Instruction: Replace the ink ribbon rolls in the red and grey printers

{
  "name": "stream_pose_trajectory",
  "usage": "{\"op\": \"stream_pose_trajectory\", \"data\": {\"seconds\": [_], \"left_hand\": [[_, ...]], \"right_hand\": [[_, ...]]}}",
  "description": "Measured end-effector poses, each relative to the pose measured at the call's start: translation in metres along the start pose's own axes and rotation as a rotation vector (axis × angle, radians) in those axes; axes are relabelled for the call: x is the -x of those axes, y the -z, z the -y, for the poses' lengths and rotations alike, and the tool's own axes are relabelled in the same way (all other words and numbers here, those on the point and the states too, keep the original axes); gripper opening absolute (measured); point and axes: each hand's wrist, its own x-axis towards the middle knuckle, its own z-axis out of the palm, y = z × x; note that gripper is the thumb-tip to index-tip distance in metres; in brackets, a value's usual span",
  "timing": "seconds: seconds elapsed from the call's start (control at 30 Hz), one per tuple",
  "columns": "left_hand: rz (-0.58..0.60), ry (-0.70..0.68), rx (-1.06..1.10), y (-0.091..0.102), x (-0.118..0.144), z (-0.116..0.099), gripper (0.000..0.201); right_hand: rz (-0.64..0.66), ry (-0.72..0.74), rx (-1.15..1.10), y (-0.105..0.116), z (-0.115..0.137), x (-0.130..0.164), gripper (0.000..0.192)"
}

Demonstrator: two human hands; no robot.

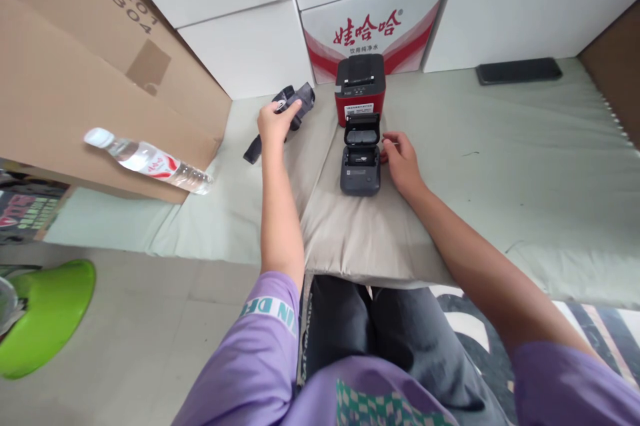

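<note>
Head view, left hand [274,121] outstretched gripping grey pouch [293,105], right hand [400,159] loosely open beside open-lidded grey printer [360,169]

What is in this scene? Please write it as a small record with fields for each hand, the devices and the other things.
left hand: grips a dark grey pouch with strap
right hand: touches the side of the small grey printer
small grey printer: lid open, lies on a beige cushion
red printer: stands behind it
water bottle: on its side, left
black phone: flat, far right
</note>
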Motion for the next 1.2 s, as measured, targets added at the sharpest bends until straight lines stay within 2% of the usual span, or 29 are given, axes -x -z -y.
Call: {"op": "stream_pose_trajectory", "data": {"seconds": [0.1,0.2,0.37,0.47,0.53,0.6,0.73,0.8,0.93,1.07,1.13,1.2], "left_hand": [[-0.038,0.042,-0.157,-0.008,0.005,-0.006,0.03],[0.029,0.099,-0.301,-0.018,0.011,-0.008,0.025],[0.142,0.187,-0.493,-0.033,0.016,-0.002,0.034],[0.16,0.248,-0.515,-0.031,0.016,-0.005,0.04],[0.183,0.281,-0.492,-0.019,0.015,-0.011,0.046],[0.141,0.29,-0.435,0.0,0.012,-0.017,0.047],[-0.126,0.229,-0.343,0.038,0.002,-0.012,0.033],[-0.136,0.249,-0.331,0.045,-0.002,-0.001,0.024],[0.035,0.337,-0.294,0.031,-0.003,0.02,0.028],[-0.053,0.312,-0.287,0.008,0.002,0.028,0.03],[-0.083,0.316,-0.278,0.005,0.001,0.027,0.029],[-0.124,0.309,-0.234,0.011,-0.004,0.022,0.027]], "right_hand": [[0.016,0.001,0.01,0.001,-0.001,0.0,0.045],[0.027,-0.001,0.011,0.001,-0.001,-0.001,0.045],[0.037,0.005,0.008,0.002,-0.001,-0.001,0.044],[0.044,0.008,0.02,0.002,0.0,0.0,0.041],[0.045,0.007,0.018,0.002,0.001,0.0,0.04],[0.043,0.008,0.019,0.001,0.001,0.001,0.04],[0.029,0.016,0.02,0.001,0.002,0.001,0.042],[0.028,0.019,0.017,0.001,0.002,0.001,0.044],[0.031,0.018,0.035,0.002,0.003,0.001,0.048],[0.038,0.009,0.044,0.003,0.004,0.002,0.049],[0.039,0.005,0.038,0.003,0.005,0.002,0.047],[0.037,0.007,0.037,0.003,0.004,0.002,0.045]]}}
